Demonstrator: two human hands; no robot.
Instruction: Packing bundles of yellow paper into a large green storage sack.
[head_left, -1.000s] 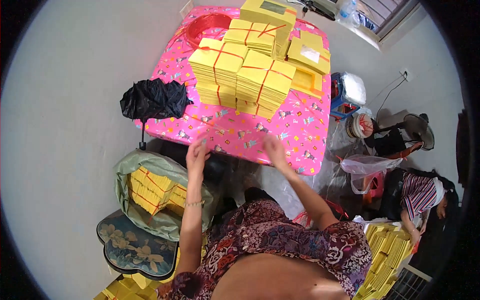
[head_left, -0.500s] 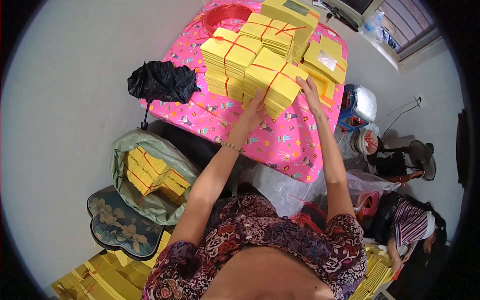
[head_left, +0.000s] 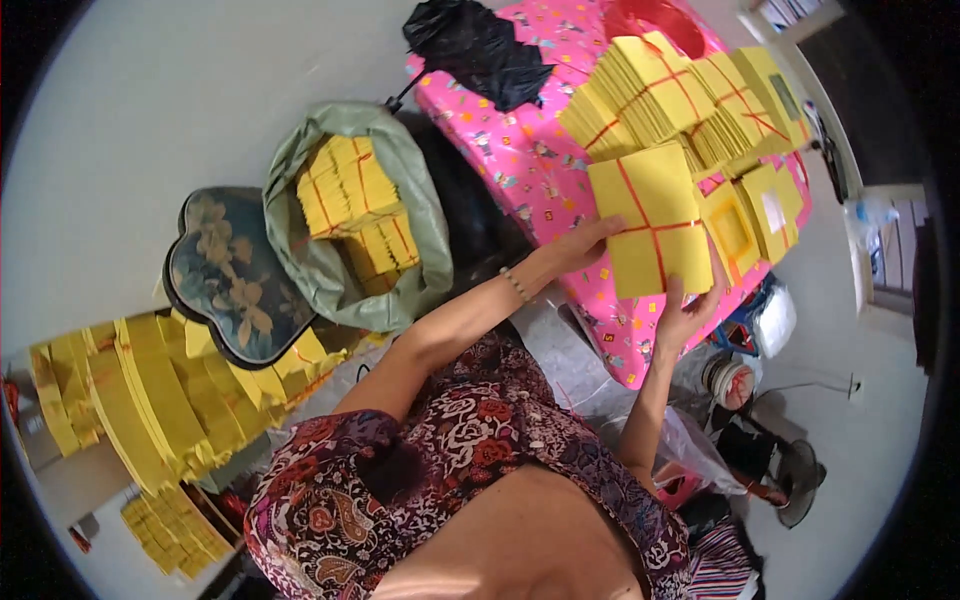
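A flat-faced bundle of yellow paper pieces [head_left: 670, 185], tied crosswise with red string, is held in both hands over the near side of the pink table [head_left: 498, 150]. My left hand [head_left: 592, 241] grips its left edge. On its lower right corner is my right hand [head_left: 690, 308], the thumb lying on the top face and the fingers round the side. Just beyond stand more tied yellow bundles, among them a tall stack [head_left: 650, 85] and another [head_left: 728, 110] to its right.
An open green sack [head_left: 432, 262] with tied yellow bundles inside stands left of the table, beside a flower-patterned stool seat [head_left: 235, 275]. Yellow stacks [head_left: 165, 390] fill the far left. A black plastic bag [head_left: 475, 55] hangs at the table's edge. A person's striped top [head_left: 722, 565] shows lower right.
Both hands have lifted the bundle off the group on the table, toward me, with its top face now tilted into view. The whole view has swung left, toward the sack.
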